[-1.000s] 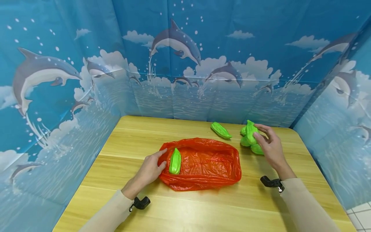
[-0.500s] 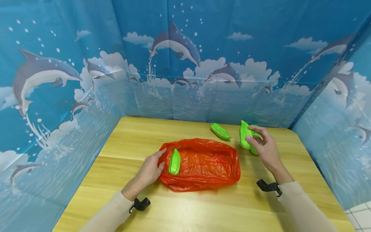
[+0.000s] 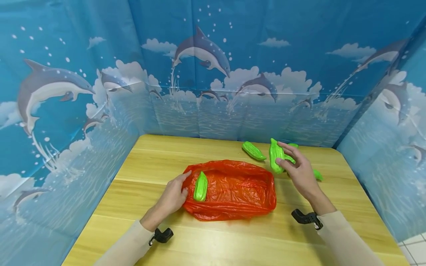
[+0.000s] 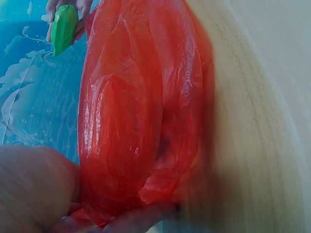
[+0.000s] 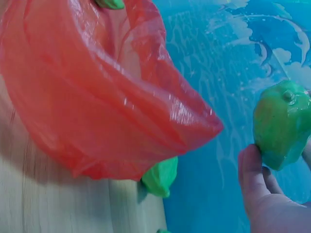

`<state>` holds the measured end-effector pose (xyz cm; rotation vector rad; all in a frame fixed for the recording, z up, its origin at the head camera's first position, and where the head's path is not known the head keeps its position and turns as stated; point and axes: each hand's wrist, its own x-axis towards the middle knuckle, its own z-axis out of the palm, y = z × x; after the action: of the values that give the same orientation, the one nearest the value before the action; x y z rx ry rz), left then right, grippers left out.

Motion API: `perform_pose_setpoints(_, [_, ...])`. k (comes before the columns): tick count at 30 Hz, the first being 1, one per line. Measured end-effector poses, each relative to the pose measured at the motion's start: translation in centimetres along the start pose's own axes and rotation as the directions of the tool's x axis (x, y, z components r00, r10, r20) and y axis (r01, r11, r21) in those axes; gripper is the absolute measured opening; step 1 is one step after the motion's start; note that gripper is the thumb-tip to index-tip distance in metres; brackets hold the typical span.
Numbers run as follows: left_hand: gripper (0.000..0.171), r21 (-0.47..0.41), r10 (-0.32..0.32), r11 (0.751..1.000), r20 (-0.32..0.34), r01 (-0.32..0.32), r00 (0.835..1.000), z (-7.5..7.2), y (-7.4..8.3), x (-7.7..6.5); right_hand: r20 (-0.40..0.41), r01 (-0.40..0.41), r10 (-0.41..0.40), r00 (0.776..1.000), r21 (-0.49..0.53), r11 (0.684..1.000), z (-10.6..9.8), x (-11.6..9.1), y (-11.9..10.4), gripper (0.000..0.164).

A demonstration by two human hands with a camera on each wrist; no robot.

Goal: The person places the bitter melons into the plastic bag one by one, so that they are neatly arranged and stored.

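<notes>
My right hand [image 3: 301, 175] holds a green ridged gourd [image 3: 275, 157] between thumb and fingertips, stem end up, just past the bag's far right corner. The gourd [image 5: 282, 124] shows large in the right wrist view. An opened red plastic bag [image 3: 229, 209] lies spread on the table like a shallow tray. At its left end, my left hand [image 3: 171, 195] grips the edge, index finger over the rim; in the left wrist view the bag [image 4: 121, 121] partly hides those fingers. Inside the bag's left end lies another green gourd [image 3: 200, 188].
One gourd [image 3: 253, 150] lies behind the bag on the wooden table [image 3: 149, 155]. More green gourds [image 3: 317, 174] sit behind my right hand, partly hidden by it. A dolphin-print curtain [image 3: 213, 114] encloses the table's back and sides.
My right hand has lifted the gourd off the pile and carried it left toward the bag, uncovering other gourds behind. The left hand stays at the bag's edge.
</notes>
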<state>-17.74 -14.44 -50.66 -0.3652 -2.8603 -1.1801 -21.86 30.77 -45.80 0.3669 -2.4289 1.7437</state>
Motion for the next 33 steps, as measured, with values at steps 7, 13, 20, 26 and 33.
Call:
perform_pose_setpoints(7, [0.075, 0.002, 0.013, 1.0, -0.011, -0.013, 1.0, 0.0, 0.0, 0.0, 0.038, -0.042, 0.044, 0.998, -0.056, 0.998, 0.7, -0.2, -1.1, 0.065])
perform_pose_setpoints(13, [0.079, 0.001, 0.016, 1.0, -0.012, -0.016, 1.0, 0.0, -0.1, 0.2, 0.084, -0.056, 0.06, 0.995, -0.046, 0.997, 1.3, -0.1, -1.9, 0.065])
perform_pose_setpoints(20, [0.085, -0.006, 0.02, 1.0, -0.008, -0.02, 1.0, 0.0, -0.2, 0.2, 0.156, -0.103, 0.111, 0.982, -0.054, 0.993, 2.0, -0.3, -2.7, 0.066])
perform_pose_setpoints(26, [0.089, -0.017, -0.002, 1.0, 0.016, 0.002, 1.0, 0.1, -0.2, 0.3, 0.227, -0.152, 0.143, 0.963, 0.025, 0.988, 2.8, -0.3, -3.2, 0.067])
perform_pose_setpoints(33, [0.091, -0.032, -0.029, 0.999, 0.026, 0.03, 0.999, 0.0, -0.2, 0.2, 0.297, -0.22, 0.19, 0.936, 0.068, 0.973, 3.9, 0.2, -3.7, 0.068])
